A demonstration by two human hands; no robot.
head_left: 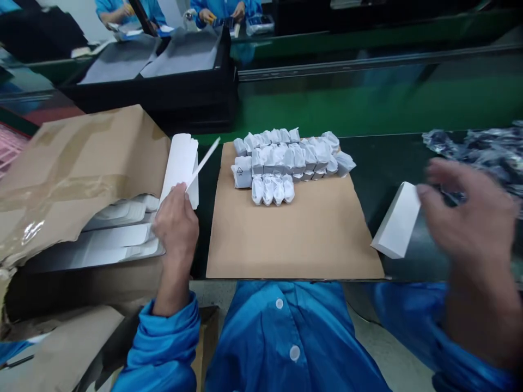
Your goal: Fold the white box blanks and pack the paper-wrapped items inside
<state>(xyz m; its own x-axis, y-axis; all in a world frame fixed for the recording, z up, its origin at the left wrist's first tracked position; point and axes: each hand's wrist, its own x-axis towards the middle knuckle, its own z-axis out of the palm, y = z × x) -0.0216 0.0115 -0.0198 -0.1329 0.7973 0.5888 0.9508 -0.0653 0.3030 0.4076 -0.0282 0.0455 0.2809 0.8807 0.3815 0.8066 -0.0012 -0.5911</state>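
Note:
My left hand (176, 223) is closed on a flat white carton blank (180, 166), lifted over the open cardboard box (77, 169) at the left. A thin white flap sticks up to the right from that blank. My right hand (466, 218) hovers at the right with fingers spread, blurred by motion, right next to a white folded box (397, 220) that lies on the dark belt. I cannot tell whether it touches that box. Several small white wrapped packets (286, 158) lie in rows on a brown cardboard sheet (294, 234) in the middle.
More flat white blanks (114, 239) fill the open box. A heap of dark plastic bags (482, 149) lies at the far right. Black trays with grey sheets (163, 60) stand behind. Other people's hands in blue sleeves (220, 13) work at the far side.

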